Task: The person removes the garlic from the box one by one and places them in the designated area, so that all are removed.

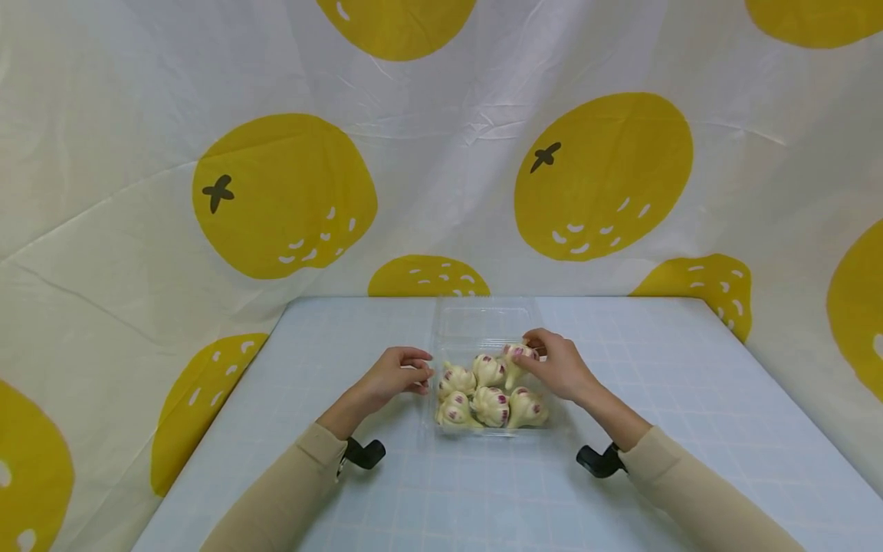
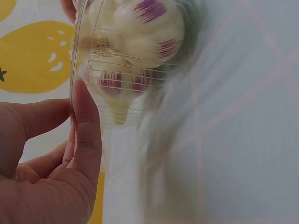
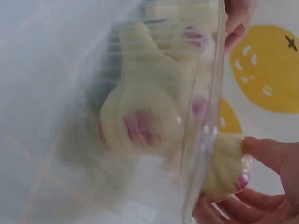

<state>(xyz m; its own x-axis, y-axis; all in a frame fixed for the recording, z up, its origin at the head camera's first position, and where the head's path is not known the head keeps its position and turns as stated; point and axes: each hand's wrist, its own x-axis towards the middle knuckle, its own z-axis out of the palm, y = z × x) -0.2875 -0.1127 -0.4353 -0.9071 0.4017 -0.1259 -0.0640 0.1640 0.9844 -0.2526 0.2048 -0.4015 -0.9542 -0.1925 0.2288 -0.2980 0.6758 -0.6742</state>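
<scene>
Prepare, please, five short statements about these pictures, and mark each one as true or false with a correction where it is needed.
1. The right hand holds a garlic bulb near the back right corner of the clear container. True.
2. The container is closed. False: its lid is open, at the back.
3. Six bulbs show in the head view, counting the held one. True.
4. The left hand holds another bulb. False: the left hand pinches the container's left edge.
5. Both sleeves are black. False: the sleeves are beige.

Dim, partly blurred wrist views
</scene>
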